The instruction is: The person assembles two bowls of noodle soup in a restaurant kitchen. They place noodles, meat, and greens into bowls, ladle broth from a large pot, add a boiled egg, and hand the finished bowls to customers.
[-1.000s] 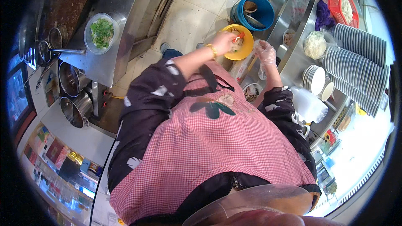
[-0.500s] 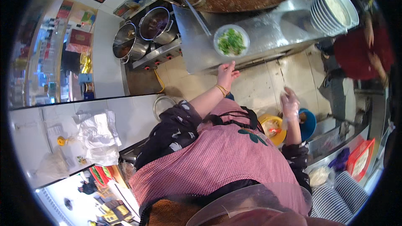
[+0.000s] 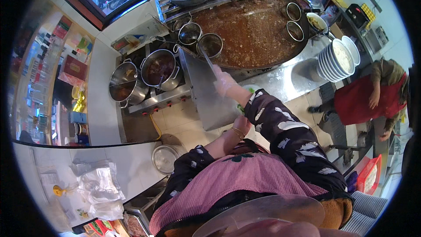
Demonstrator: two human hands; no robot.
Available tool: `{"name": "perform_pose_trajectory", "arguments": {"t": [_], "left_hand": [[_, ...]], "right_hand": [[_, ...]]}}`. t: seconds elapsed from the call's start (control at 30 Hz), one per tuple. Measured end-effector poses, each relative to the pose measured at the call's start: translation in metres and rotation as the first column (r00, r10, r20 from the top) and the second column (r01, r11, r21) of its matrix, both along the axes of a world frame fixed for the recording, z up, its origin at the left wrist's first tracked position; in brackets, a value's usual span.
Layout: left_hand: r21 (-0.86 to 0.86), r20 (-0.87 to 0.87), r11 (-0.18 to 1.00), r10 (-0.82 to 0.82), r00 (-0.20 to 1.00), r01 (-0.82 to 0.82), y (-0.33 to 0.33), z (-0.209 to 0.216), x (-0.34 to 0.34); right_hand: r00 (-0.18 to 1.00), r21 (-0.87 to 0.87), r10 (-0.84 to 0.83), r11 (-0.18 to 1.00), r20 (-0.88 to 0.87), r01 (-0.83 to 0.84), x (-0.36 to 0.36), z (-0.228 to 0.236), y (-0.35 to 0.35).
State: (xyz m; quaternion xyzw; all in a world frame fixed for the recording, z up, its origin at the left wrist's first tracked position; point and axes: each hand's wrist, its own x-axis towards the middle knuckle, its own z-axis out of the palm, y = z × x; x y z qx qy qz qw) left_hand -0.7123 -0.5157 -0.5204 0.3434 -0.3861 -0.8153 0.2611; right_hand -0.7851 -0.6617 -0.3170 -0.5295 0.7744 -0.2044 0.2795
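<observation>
Long metal handle: it slants across the left corner of a steel counter, running from the person's right hand up to two round strainers. We cannot tell which strainer it belongs to. The right hand, in a clear plastic glove, is closed around the handle's near end. The left hand, bare with a gold bracelet at the wrist, sits below the right forearm, close to some green leaves; we cannot tell how its fingers are set. A dark patterned sleeve hides most of the leaves. Beyond the strainers we see a wide, brown, rounded cooking surface. Left of the counter stand two steel pots, side by side. On the counter's right end is a stack of white bowls, near a co-worker in a red apron.
</observation>
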Motion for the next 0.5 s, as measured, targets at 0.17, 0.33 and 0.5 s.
{"name": "perform_pose_trajectory", "arguments": {"t": [0.17,0.33,0.5], "left_hand": [[-0.24,0.249,0.896,-0.316,0.916,0.374,-0.022,0.083,0.039],[0.571,0.064,0.807,-0.228,0.972,0.152,-0.041,0.166,0.045],[0.255,-0.028,0.912,-0.324,0.946,0.32,-0.053,0.221,0.067]], "right_hand": [[0.983,-0.295,0.135,0.941,-0.127,-0.167,-0.006,-0.004,0.001],[0.949,-0.625,0.085,0.77,0.303,0.13,-0.055,0.07,0.042],[0.778,-0.414,0.07,0.874,0.624,0.253,-0.147,0.116,0.092]]}}
